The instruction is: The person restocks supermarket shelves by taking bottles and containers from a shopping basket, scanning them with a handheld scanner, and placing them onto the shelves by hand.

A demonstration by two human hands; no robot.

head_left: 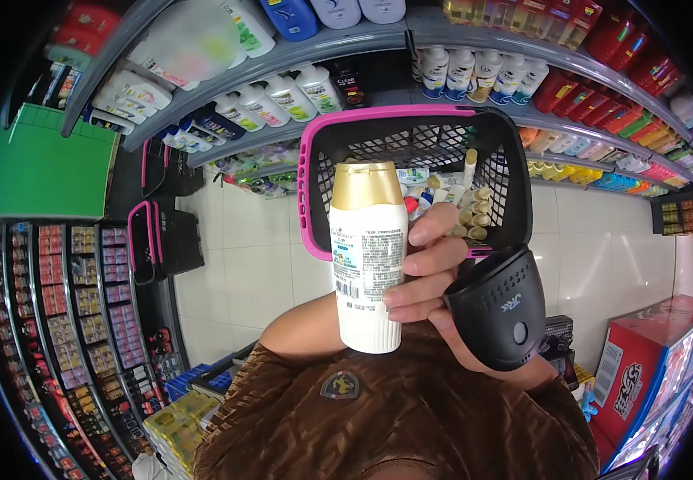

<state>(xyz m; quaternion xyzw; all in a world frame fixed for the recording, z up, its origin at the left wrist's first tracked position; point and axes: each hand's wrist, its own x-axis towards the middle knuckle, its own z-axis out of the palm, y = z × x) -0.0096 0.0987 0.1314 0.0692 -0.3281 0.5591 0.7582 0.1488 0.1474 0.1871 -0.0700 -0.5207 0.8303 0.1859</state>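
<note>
A white shampoo bottle (370, 276) with a gold cap stands upright before my chest, its printed label and barcode facing me. My left hand (433, 260) grips it from behind, with fingers wrapped round its right edge; the palm and thumb are hidden. Just to the right, a black handheld scanner (502, 312) with a grey button tilts in my right hand (478, 356). Most of that hand is behind the scanner. Beyond the bottle, a black shopping basket (417, 112) with a pink rim holds several tubes and bottles with gold or white caps (470, 204).
Shelves of shampoo bottles (290, 100) and body-care bottles (458, 72) curve across the back. Small packs fill a rack (66, 304) on the left, near a green box (50, 168). More pink-rimmed baskets (170, 240) sit there. A red-sided display case (634, 360) stands right on the tiled floor (234, 280).
</note>
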